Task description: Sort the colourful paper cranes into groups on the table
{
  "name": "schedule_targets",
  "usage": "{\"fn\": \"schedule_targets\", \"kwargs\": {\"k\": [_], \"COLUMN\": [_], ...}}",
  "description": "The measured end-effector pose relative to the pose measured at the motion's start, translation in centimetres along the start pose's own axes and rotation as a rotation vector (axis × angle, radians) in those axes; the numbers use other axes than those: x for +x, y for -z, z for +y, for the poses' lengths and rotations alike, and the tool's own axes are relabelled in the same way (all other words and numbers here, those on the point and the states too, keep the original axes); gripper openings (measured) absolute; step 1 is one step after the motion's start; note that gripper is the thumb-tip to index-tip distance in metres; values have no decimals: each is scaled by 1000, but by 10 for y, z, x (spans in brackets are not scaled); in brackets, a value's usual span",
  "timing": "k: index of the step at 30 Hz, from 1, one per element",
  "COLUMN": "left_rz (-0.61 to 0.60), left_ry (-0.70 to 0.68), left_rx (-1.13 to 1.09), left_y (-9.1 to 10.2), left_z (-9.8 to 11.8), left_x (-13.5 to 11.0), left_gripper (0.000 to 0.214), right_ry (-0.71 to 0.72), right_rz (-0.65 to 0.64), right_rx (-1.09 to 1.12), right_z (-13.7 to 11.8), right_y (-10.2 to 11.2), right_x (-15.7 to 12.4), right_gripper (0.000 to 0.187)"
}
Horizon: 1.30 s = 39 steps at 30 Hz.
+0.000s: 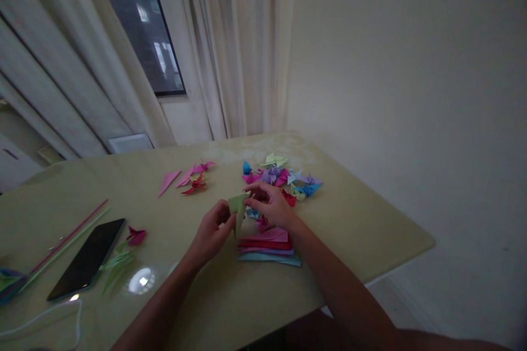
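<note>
A folded piece of pale green paper [237, 205] is held up over the table between my two hands. My left hand [216, 226] pinches its lower left side, thumb in front. On the upper right edge, the fingers of my right hand [269, 203] close on the same paper. Just below lies a stack of folded paper strips [269, 247] in pink, red, purple and light blue. Behind my right hand sits a heap of folded paper cranes [272, 175] in several colours, partly hidden by that hand.
Pink and red folded papers [193, 178] lie at the back left. A black phone [88, 258], a dark pink folded piece [135, 236], thin sticks [68, 241] and a white cable [78, 318] are on the left. The table's right edge [395, 263] runs near the wall.
</note>
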<state>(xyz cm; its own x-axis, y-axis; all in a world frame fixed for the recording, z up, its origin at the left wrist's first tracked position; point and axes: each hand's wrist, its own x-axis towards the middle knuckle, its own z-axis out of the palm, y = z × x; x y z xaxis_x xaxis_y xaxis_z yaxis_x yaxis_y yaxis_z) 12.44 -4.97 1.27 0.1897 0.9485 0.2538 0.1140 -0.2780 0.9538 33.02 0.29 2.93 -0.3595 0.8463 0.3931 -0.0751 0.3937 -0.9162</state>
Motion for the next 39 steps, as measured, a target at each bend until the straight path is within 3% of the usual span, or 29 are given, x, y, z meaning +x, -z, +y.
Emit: {"fn": "schedule_targets", "kwargs": {"k": [4, 8, 12, 16, 25, 33, 39], "left_rz": [-49, -58, -40, 61, 66, 98, -48], "left_ry": [55, 134, 165, 203, 283, 353, 289], "left_rx": [-83, -161, -200, -193, -158, -243, -202], "left_y": [-6, -9, -10, -11, -15, -11, -7], "left_z": [16, 27, 15, 3, 13, -1, 0], "left_x": [-6, -11, -11, -8, -7, -10, -7], "left_gripper": [35, 40, 44, 52, 70, 69, 66], "right_ry": [-28, -62, -93, -71, -55, -55, -38], "right_rz": [-59, -38, -22, 4, 70, 129, 109], "right_rx": [69, 126, 182, 244, 233, 202, 184], "right_z": [-2, -6, -7, -7, -3, -4, -7], "right_y": [-1, 2, 3, 4, 7, 10, 14], "right_x": [-1, -1, 0, 2, 4, 6, 5], "right_gripper": [36, 40, 48, 43, 41, 41, 39]}}
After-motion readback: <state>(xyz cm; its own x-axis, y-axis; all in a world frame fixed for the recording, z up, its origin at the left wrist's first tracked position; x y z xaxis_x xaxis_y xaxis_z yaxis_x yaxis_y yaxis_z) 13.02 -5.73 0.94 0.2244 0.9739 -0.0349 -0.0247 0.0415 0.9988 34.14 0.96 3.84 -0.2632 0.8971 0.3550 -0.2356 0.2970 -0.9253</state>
